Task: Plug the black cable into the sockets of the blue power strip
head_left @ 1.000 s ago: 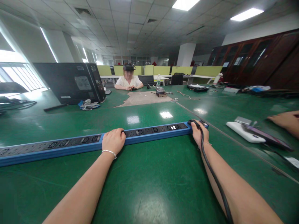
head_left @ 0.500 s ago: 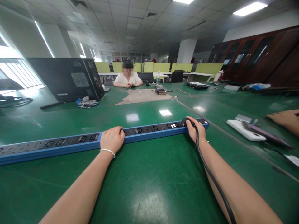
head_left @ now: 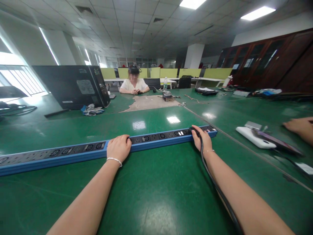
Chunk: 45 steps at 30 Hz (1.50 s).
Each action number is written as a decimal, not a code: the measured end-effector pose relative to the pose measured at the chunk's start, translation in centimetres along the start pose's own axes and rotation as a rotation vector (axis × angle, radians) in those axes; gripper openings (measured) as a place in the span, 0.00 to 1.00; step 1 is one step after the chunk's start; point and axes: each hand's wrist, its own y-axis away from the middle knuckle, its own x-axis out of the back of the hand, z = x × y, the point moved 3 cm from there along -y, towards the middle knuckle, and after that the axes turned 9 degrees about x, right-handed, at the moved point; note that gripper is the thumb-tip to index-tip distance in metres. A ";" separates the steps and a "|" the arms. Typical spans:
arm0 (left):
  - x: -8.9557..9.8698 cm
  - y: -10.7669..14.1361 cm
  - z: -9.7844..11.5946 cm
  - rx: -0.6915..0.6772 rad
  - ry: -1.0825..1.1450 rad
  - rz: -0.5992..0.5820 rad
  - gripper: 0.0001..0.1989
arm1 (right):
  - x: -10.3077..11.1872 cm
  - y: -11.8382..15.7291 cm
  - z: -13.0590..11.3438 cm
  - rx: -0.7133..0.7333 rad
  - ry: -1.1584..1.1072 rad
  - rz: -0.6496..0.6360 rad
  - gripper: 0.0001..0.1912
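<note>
Your left hand [head_left: 119, 147] lies over the blue power strip [head_left: 156, 143] around the middle of its visible length, the thumb on its dark socket face and the other fingers curled over the top, closed on it; their tips are hidden. The strip lies flat across the green table [head_left: 158, 182] in front of you, sockets up, its left end running out of view.

Your right hand [head_left: 202, 139] is near the strip's right end, thumb and fingers pinched around a black plug [head_left: 193, 131] – you have it right at the socket face, though I cannot tell whether it is seated. Its black cord [head_left: 207, 168] drops from your palm and runs along your forearm towards you.

To your right, a white device [head_left: 255, 138] lies near another person's hand [head_left: 298, 127]. Beyond the strip, gloves [head_left: 92, 110] lie beside a black computer case [head_left: 70, 86] – and a person in white [head_left: 134, 85] sits across from you.
</note>
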 end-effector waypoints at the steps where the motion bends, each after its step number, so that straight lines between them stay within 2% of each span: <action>1: 0.0 0.0 0.0 0.000 0.002 0.001 0.17 | 0.0 0.0 0.0 -0.016 -0.011 -0.005 0.20; 4: 0.0 0.0 0.0 0.002 0.011 0.010 0.17 | 0.5 -0.6 -0.1 -0.071 -0.076 0.041 0.20; 8: 0.0 -0.1 0.0 0.010 0.014 0.014 0.17 | 1.2 -1.4 -1.9 -0.081 -0.254 0.326 0.21; 9: 0.0 -0.1 0.0 0.013 0.013 0.015 0.17 | 0.8 -1.5 -2.8 -0.048 -0.307 0.315 0.20; 13: -0.1 -0.1 0.0 0.014 0.019 0.024 0.16 | -1.8 -0.7 -6.3 0.064 -0.434 0.032 0.18; 16: -0.1 0.0 0.0 0.016 0.024 0.027 0.16 | -2.9 0.1 -7.8 0.052 -0.407 -0.046 0.17; 21: 0.0 0.0 0.2 0.022 0.030 0.041 0.16 | -2.9 0.2 -9.1 0.048 -0.315 -0.060 0.17; 27: 0.1 0.1 0.2 0.024 0.041 0.051 0.16 | -2.7 0.4 -10.2 0.160 -0.184 -0.053 0.16; 33: 0.0 0.0 0.1 0.024 0.056 0.048 0.16 | -3.0 0.5 -10.2 0.204 -0.130 -0.091 0.16; 39: -0.1 0.0 0.1 0.021 0.061 0.051 0.16 | -3.3 1.0 -10.5 0.319 -0.009 -0.118 0.16; 45: 0.0 0.2 -0.1 -0.024 0.056 0.021 0.18 | -3.5 1.8 -9.9 0.346 0.061 -0.141 0.17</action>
